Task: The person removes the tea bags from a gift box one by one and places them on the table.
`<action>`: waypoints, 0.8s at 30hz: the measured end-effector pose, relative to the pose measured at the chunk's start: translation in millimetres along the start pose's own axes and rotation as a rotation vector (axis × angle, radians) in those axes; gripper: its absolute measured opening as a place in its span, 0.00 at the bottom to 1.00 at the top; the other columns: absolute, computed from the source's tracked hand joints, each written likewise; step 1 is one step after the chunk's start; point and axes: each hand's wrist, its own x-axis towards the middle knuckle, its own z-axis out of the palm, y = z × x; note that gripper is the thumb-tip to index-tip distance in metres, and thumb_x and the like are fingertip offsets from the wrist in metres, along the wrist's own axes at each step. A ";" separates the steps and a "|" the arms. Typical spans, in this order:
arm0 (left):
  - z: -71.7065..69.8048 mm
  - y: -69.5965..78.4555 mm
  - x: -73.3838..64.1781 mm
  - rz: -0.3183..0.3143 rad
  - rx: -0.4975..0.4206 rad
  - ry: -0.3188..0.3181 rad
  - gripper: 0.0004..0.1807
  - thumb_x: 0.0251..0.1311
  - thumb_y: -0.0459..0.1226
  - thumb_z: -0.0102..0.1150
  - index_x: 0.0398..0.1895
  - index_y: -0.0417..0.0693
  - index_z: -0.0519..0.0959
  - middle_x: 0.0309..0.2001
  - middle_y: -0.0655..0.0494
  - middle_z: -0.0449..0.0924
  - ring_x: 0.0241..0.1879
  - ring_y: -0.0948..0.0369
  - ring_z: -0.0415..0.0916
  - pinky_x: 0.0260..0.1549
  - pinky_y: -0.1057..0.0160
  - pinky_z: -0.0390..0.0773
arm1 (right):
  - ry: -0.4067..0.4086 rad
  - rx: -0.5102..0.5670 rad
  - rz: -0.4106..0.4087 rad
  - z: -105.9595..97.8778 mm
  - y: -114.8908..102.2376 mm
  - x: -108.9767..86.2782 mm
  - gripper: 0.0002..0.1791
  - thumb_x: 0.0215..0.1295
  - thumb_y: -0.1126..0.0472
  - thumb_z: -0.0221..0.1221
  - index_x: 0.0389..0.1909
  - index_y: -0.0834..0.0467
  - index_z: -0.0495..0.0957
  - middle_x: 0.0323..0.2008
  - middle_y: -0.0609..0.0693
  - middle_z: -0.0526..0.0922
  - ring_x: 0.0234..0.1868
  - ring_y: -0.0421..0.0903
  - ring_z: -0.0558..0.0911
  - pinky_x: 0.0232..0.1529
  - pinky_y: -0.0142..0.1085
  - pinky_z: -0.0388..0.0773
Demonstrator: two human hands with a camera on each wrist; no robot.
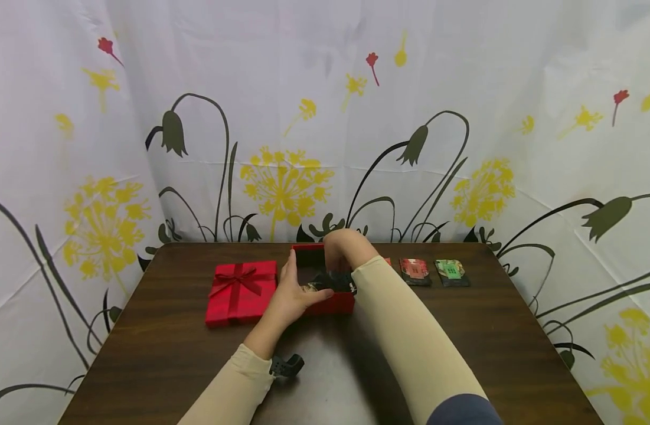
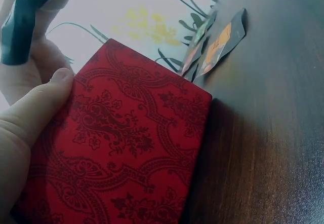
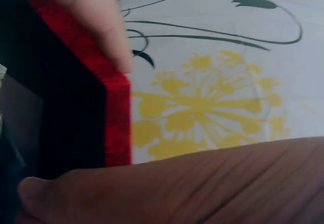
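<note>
A red patterned gift box [image 1: 332, 304] with a black inside stands without a lid at the table's far middle. My left hand [image 1: 291, 295] grips its left side; in the left wrist view the thumb [image 2: 48, 95] presses on the patterned red wall. A finger lies along the rim in the right wrist view. From above, my right hand [image 1: 348, 247] reaches down into the box, wrist bent, beside dark packets [image 1: 325, 280] lying there. Its fingertips are mostly hidden, and I cannot tell whether they pinch a packet.
Left of the box lies a red lid [image 1: 224, 307] with a ribbon bow. To the right are flat packets with a red label [image 1: 416, 269] and a green label [image 1: 452, 270]; an orange-labelled packet [image 2: 218, 47] shows beside them. A flowered curtain [image 1: 282, 88] hangs behind the table.
</note>
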 end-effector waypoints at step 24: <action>-1.5 1.7 -1.4 0.001 0.023 -0.016 0.80 0.51 0.61 0.84 0.91 0.62 0.30 0.90 0.45 0.36 0.89 0.41 0.41 0.81 0.30 0.58 | -0.065 0.106 -0.165 11.0 9.6 34.9 0.27 0.73 0.49 0.71 0.67 0.58 0.84 0.65 0.57 0.86 0.64 0.58 0.87 0.62 0.47 0.87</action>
